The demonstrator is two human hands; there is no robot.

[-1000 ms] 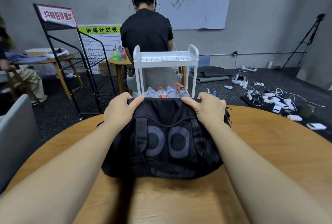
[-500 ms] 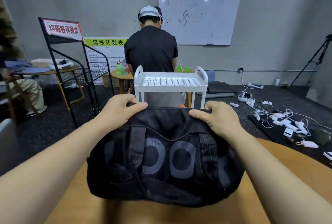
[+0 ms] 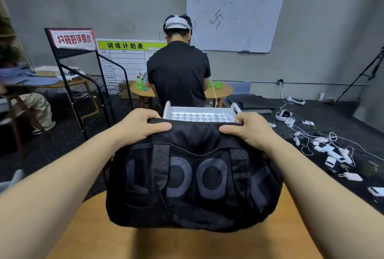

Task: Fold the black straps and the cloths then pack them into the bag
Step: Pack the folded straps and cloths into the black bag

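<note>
Bag [image 3: 193, 177] over table [image 3: 187, 244]; left hand [image 3: 141, 125], right hand [image 3: 249, 130] grip its top edge.

black bag [image 3: 193, 186], grey letters, tan table [image 3: 187, 244]

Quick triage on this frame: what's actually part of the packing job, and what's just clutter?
Job:
bag, black, held at its top edge
left hand, gripping the bag
right hand, gripping the bag
table under the bag

Clutter:
white cart behind the bag
cables on the floor
whiteboard
black rack
</note>
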